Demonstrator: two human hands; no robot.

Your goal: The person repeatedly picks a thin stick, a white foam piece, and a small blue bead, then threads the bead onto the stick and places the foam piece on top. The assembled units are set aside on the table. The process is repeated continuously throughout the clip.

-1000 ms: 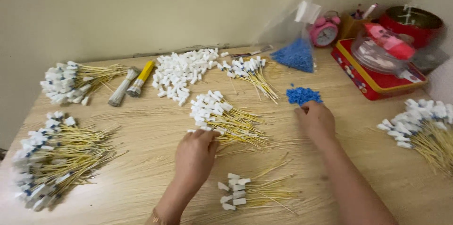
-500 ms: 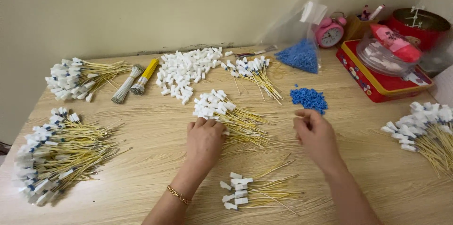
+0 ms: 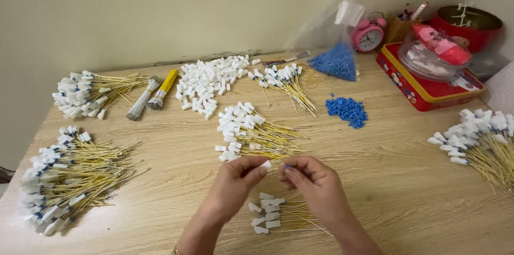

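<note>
You pinched a small white connector [image 3: 266, 165] in your left hand [image 3: 235, 185] and a tiny blue piece [image 3: 287, 168] in your right hand [image 3: 316, 185], each grip narrow, fingertips nearly meeting above the pale wooden tabletop [image 3: 396, 180]. Just below them lay a small bundle of white-tipped yellow wires [image 3: 278, 215]; beyond sat a larger bundle [image 3: 251, 134] and a heap of blue pieces [image 3: 347, 110]. A plain beige wall [image 3: 160, 14] backed the tabletop.

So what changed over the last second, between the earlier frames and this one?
The right hand left the loose blue pieces holding one between its fingertips. The left hand came off the middle bundle of white-capped yellow wires pinching a white cap. Both now meet over the small bundle. Piles, bag and tin stayed put.
</note>
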